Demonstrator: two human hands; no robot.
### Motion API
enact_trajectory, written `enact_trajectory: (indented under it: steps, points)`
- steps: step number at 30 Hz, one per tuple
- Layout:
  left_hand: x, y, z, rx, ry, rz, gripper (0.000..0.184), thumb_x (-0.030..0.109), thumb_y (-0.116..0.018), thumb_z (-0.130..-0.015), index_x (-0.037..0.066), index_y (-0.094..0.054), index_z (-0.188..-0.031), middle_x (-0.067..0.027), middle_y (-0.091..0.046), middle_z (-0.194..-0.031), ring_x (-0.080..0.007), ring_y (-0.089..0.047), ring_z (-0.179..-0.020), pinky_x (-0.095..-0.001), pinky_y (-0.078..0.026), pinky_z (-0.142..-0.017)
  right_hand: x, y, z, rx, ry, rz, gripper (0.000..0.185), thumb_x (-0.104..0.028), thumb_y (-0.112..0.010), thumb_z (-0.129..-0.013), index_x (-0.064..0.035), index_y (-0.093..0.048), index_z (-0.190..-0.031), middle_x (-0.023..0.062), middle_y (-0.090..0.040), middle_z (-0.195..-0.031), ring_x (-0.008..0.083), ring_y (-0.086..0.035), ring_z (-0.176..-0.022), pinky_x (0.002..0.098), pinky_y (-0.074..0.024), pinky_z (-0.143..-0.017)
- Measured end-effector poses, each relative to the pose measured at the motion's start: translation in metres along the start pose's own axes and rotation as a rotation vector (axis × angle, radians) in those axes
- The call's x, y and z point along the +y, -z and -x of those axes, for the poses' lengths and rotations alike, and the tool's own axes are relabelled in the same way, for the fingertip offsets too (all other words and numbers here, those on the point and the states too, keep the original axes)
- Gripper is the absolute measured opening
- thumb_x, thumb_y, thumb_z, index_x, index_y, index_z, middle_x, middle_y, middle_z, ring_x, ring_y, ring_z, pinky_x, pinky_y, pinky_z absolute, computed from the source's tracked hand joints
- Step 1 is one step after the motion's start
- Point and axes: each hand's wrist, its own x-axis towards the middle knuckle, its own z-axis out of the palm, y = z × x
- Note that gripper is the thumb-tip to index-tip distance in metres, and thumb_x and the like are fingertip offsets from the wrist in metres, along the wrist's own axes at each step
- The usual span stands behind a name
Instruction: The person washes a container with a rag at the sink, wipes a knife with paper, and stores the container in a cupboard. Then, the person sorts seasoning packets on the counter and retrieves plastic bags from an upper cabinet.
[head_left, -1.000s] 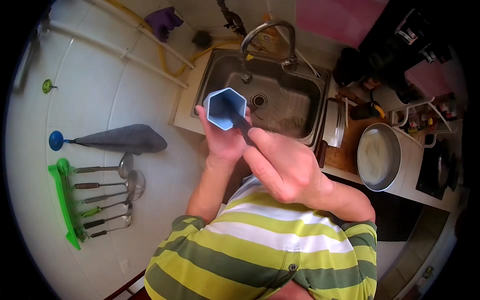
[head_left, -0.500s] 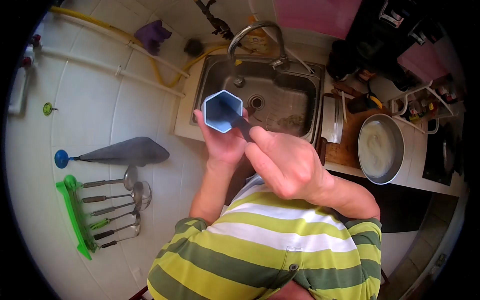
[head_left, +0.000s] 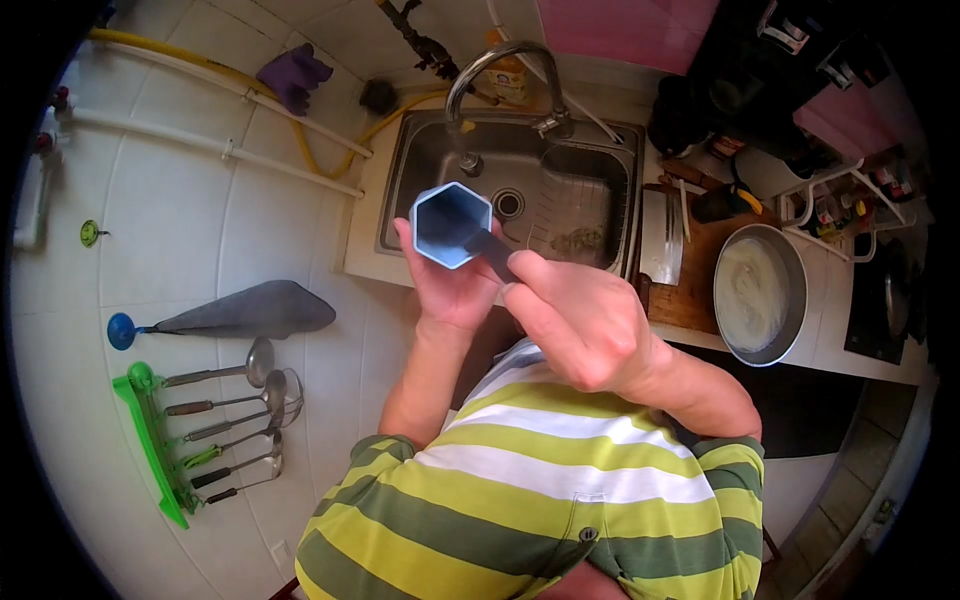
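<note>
Hexagonal cup (head_left: 445,232) sits in left grip (head_left: 453,297), right grip (head_left: 590,320) pinching dark handle (head_left: 496,256) over rim (head_left: 453,185).

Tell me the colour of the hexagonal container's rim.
The hexagonal container's rim is light blue, best seen in the head view.

The pale counter (head_left: 364,242) bears 1 sink (head_left: 550,212), 1 wooden board (head_left: 698,298) and, at the board's edge, 1 pan (head_left: 797,285).

White tiled wall (head_left: 165,215), apparently pink panel (head_left: 625,32)
</note>
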Motion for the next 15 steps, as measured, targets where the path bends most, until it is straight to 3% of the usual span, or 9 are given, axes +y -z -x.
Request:
enact_trajectory:
  steps: [2, 4, 6, 8, 14, 15]
  points:
    - [-0.002, 0.006, 0.001, -0.033, 0.048, 0.070, 0.078, 0.061, -0.063, -0.086, 0.004, -0.048, -0.136, -0.0135, -0.053, -0.134, -0.0264, -0.053, -0.113, -0.0356, -0.050, -0.095, 0.000, 0.001, -0.001, -0.012, -0.001, -0.007, 0.036, -0.004, -0.068, -0.060, 0.0096, -0.060, -0.092, 0.0230, -0.062, -0.097, 0.0236, -0.063, -0.066, 0.0323, -0.0571, -0.062]
    - [-0.002, 0.007, -0.001, -0.033, 0.048, 0.071, 0.079, 0.061, -0.064, -0.085, 0.003, -0.048, -0.136, -0.0133, -0.052, -0.135, -0.0259, -0.052, -0.114, -0.0352, -0.049, -0.095, -0.001, 0.000, -0.004, 0.014, 0.001, -0.050, 0.036, 0.001, -0.063, -0.056, 0.0120, -0.059, -0.091, 0.0220, -0.062, -0.087, 0.0260, -0.061, -0.061, 0.0329, -0.0509, -0.049]
    - [-0.003, 0.005, -0.003, -0.034, 0.051, 0.074, 0.080, 0.061, -0.065, -0.085, 0.003, -0.048, -0.137, -0.0130, -0.051, -0.136, -0.0254, -0.051, -0.115, -0.0348, -0.049, -0.096, 0.000, -0.004, -0.004, 0.032, 0.017, -0.036, 0.036, 0.001, -0.063, -0.056, 0.0124, -0.059, -0.091, 0.0219, -0.062, -0.086, 0.0259, -0.061, -0.061, 0.0326, -0.0509, -0.049]
    - [-0.001, -0.005, -0.002, -0.022, 0.095, 0.088, 0.063, 0.065, -0.053, -0.089, 0.013, -0.061, -0.123, -0.0080, -0.065, -0.120, -0.0251, -0.061, -0.110, -0.0396, -0.050, -0.097, 0.000, -0.005, -0.004, 0.052, 0.037, -0.021, 0.036, 0.001, -0.063, -0.056, 0.0127, -0.059, -0.091, 0.0217, -0.062, -0.086, 0.0258, -0.060, -0.060, 0.0324, -0.0508, -0.049]
    - [0.002, -0.008, -0.004, -0.104, 0.046, -0.037, 0.068, 0.068, -0.051, -0.089, 0.012, -0.056, -0.128, -0.0074, -0.063, -0.122, -0.0239, -0.060, -0.110, -0.0394, -0.049, -0.097, -0.008, 0.005, -0.009, 0.037, -0.012, 0.076, 0.039, 0.002, -0.063, -0.055, 0.0126, -0.059, -0.092, 0.0218, -0.062, -0.085, 0.0256, -0.061, -0.060, 0.0319, -0.0508, -0.048]
    - [0.001, -0.008, -0.004, -0.103, 0.048, -0.037, 0.068, 0.068, -0.051, -0.089, 0.012, -0.056, -0.128, -0.0074, -0.063, -0.122, -0.0239, -0.060, -0.110, -0.0394, -0.049, -0.097, -0.010, 0.014, -0.013, -0.084, -0.058, 0.067, 0.036, 0.000, -0.064, -0.059, 0.0120, -0.059, -0.093, 0.0233, -0.062, -0.090, 0.0236, -0.062, -0.062, 0.0306, -0.0527, -0.052]
